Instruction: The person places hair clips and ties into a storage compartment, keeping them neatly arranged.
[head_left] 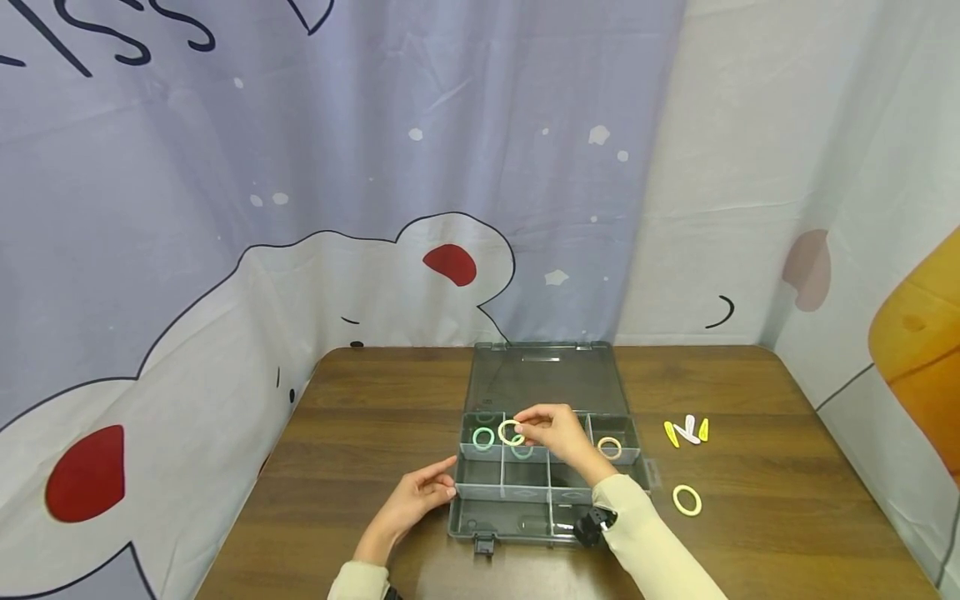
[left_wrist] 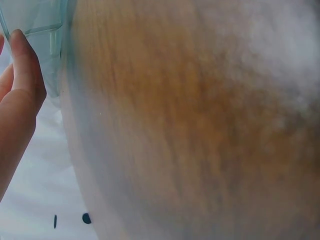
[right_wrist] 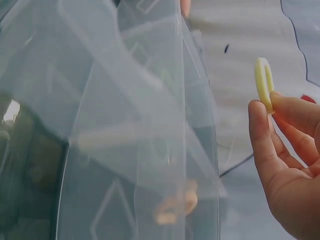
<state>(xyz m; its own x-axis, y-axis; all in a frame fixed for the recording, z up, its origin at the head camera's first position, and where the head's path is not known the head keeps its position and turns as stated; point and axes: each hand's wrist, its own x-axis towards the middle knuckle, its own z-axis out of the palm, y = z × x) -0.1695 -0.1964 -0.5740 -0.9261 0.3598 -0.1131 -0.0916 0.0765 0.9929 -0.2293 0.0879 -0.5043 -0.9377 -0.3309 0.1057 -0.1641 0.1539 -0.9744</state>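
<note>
Between thumb and fingertips my right hand (head_left: 555, 432) pinches a pale yellow hair tie (head_left: 501, 433), held over the back row of a grey see-through compartment box (head_left: 495, 518). The right wrist view shows the same hair tie (right_wrist: 261, 82) nearly edge-on, raised above the dividers. My left hand (head_left: 415, 497) has its loosely extended fingers at the box's left side. Green hair ties (head_left: 475, 439) lie in the back-left compartments, one partly behind the held one. A peach hair tie (head_left: 619, 450) is in the back-right compartment.
The box's lid (head_left: 543, 379) stands folded back toward the curtain. On the wooden table (head_left: 360, 417), to the right of the box, lie another pale yellow hair tie (head_left: 698, 504), yellow hair clips (head_left: 671, 434) and white hair clips (head_left: 686, 435).
</note>
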